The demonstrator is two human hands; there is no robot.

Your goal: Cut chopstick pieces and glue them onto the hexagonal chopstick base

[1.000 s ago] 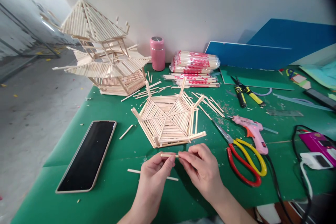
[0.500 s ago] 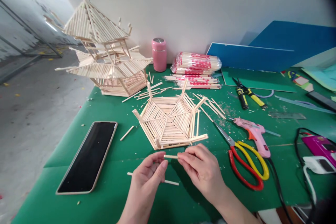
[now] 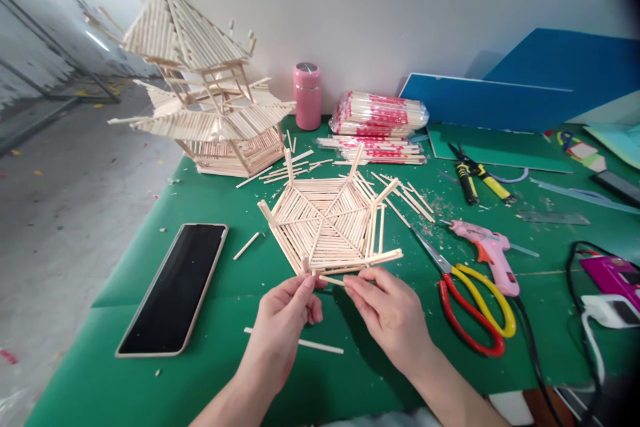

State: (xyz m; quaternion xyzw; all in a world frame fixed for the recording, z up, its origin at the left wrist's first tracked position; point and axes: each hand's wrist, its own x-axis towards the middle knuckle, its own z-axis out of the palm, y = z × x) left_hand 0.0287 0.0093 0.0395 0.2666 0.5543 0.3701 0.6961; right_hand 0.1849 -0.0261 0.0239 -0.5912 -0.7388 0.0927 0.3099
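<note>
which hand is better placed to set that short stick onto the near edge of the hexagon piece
Probably the right hand: its fingertips pinch the short stick, whose free end already points at the hexagon piece. The left hand only touches that end.

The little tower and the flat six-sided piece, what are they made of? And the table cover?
The tower and the six-sided piece look like pale bare wood sticks laid side by side, unpainted and matte, probably cut chopsticks like the wrapped bundle behind. The short stick in the right hand looks the same. The table cover seems a matte green sheet, maybe felt or paper; its creases show.
</note>
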